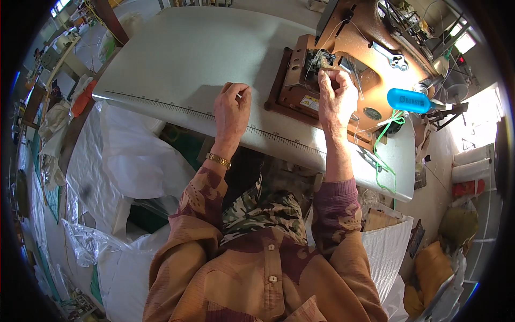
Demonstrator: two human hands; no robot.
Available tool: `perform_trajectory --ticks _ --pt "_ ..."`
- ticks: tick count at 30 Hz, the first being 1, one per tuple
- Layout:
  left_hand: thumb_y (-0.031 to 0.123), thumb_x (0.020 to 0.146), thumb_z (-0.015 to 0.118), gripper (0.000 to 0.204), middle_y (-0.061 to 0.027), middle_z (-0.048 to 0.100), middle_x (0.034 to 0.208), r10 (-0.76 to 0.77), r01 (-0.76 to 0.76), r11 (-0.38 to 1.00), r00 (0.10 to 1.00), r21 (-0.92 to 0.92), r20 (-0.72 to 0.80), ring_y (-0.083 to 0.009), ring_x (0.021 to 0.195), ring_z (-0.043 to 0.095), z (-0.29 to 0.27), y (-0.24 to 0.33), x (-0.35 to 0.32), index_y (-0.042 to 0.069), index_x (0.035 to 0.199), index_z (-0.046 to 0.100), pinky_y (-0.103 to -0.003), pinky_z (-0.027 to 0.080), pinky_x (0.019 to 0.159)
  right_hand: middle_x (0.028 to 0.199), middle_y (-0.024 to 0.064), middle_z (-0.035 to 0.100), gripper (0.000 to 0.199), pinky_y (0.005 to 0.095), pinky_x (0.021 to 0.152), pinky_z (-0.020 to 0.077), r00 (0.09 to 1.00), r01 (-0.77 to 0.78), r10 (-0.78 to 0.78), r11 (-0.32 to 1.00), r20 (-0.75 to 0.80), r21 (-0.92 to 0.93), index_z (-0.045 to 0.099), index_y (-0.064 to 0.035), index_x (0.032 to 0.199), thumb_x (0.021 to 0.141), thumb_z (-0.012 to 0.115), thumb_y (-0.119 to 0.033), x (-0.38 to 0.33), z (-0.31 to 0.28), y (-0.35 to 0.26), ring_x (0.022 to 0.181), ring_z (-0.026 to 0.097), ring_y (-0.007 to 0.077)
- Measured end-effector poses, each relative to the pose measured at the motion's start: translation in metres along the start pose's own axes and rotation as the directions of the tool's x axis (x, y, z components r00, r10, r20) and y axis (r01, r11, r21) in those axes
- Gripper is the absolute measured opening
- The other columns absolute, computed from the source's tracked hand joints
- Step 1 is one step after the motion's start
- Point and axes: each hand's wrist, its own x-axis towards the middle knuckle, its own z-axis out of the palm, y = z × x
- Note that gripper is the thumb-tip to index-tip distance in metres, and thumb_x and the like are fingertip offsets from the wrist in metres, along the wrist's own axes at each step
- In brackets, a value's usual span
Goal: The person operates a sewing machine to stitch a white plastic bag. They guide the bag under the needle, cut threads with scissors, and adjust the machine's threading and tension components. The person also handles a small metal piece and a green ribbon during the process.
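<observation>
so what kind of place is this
Probably a sewing workshop: a brown sewing machine sits on a pale worktable with a ruler scale along its near edge, white sheeting beside it.

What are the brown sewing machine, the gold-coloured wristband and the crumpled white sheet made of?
Brown sewing machine: probably painted metal; its smooth curves shine. Gold-coloured wristband: likely polished metal; it glints. Crumpled white sheet: maybe thin, satiny plastic; it creases softly and looks slightly see-through.

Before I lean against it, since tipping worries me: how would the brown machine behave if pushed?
The brown machine probably feels heavy, given its thick, metal-looking body. It seems unlikely to tip, with a broad base on the table.
</observation>
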Motion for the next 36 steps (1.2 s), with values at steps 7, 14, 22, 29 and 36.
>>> perform_trajectory --ticks 7,14,22,29,36 --pt "0.011 0.091 0.066 0.012 -0.0105 0.065 0.089 -0.01 0.01 1.0 1.0 -0.017 0.006 -0.0218 0.066 0.062 0.0 0.001 -0.001 0.0 0.096 0.068 -0.035 0.05 0.065 0.076 0.0064 0.066 0.024 0.0367 0.074 0.0478 0.993 -0.081 0.066 0.985 0.097 0.156 0.072 -0.01 0.092 0.085 0.072 -0.033 0.005 -0.002 0.008 0.067 0.06 0.0203" --pt "0.011 0.091 0.066 0.012 -0.0103 0.065 0.089 -0.014 0.014 1.0 1.0 0.001 0.006 -0.0217 0.065 0.062 0.0 0.001 0.0 0.0 0.095 0.068 -0.035 0.05 0.066 0.105 0.0094 0.072 0.014 0.0278 0.082 0.0497 0.995 -0.028 0.009 0.981 0.104 0.19 0.068 0.0011 0.088 0.09 0.071 -0.013 0.005 -0.005 0.005 0.088 0.062 0.0112" --pt "0.011 0.091 0.065 0.011 -0.0101 0.065 0.089 -0.019 0.019 1.0 1.0 -0.013 0.011 -0.0217 0.065 0.062 0.001 0.001 -0.001 0.001 0.094 0.068 -0.036 0.05 0.066 0.103 0.0085 0.074 0.016 0.0291 0.086 0.0503 0.989 -0.028 0.013 0.994 0.145 0.103 0.072 0.0006 0.088 0.087 0.072 -0.015 0.011 -0.01 0.001 0.091 0.066 0.0134" --pt "0.008 0.091 0.067 0.01 -0.0069 0.064 0.083 0.046 -0.046 0.999 0.999 -0.013 -0.027 -0.0147 0.062 0.054 0.004 -0.004 0.0 -0.002 0.092 0.067 -0.031 0.045 0.059 0.105 0.0075 0.075 0.021 0.0302 0.087 0.0503 0.985 -0.084 0.066 0.99 0.162 0.111 0.074 -0.0016 0.094 0.086 0.072 -0.02 0.013 -0.01 -0.003 0.091 0.067 0.0144" --pt "0.01 0.09 0.066 0.01 -0.01 0.065 0.088 0.003 -0.003 1.0 1.0 0.003 0.007 -0.0219 0.064 0.062 0.002 -0.001 0.0 0.001 0.094 0.067 -0.035 0.05 0.064 0.103 0.0054 0.075 0.022 0.0293 0.088 0.0496 0.981 -0.097 0.083 0.993 0.177 0.07 0.076 -0.0038 0.097 0.086 0.072 -0.022 0.017 -0.011 -0.003 0.091 0.066 0.0133"
